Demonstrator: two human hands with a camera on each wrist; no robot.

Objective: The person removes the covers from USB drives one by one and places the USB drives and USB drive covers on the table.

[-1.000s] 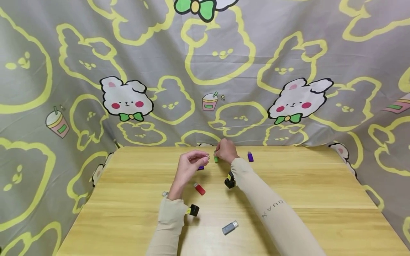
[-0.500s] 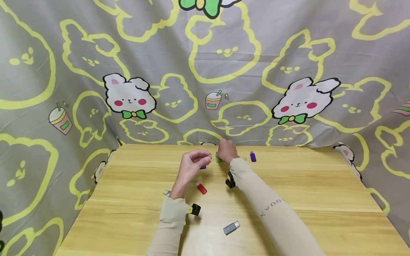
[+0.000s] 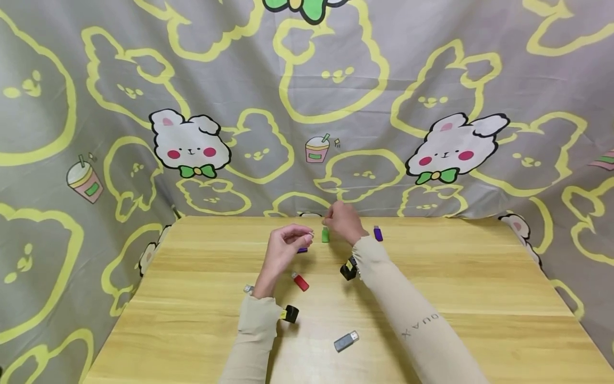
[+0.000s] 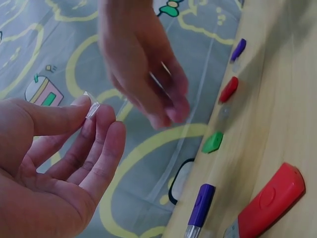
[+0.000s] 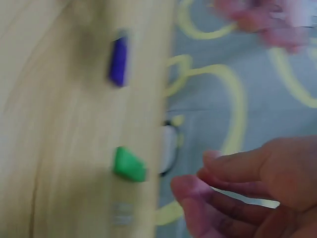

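Note:
My left hand point(image 3: 283, 250) pinches a small clear piece point(image 4: 92, 110) between thumb and index finger, seen best in the left wrist view. My right hand point(image 3: 346, 223), fingers loosely bent with nothing visible between them, hovers just right of a green USB stick point(image 3: 325, 235) lying near the table's back edge. A purple stick point(image 3: 302, 250) lies partly behind my left fingertips. The right wrist view is blurred; there the green stick point(image 5: 130, 164) lies left of my right hand point(image 5: 247, 193).
Another purple stick point(image 3: 378, 233) lies to the right, and a second red one point(image 4: 229, 89) shows in the left wrist view. A red stick point(image 3: 300, 281) and a grey one point(image 3: 346, 341) lie nearer. My left wrist partly covers a silvery one point(image 3: 248, 289). Patterned cloth point(image 3: 259, 69) hangs behind.
My right hand has let go of the green stick and lifted slightly up and right, uncovering it. My left hand keeps its pinch in nearly the same place.

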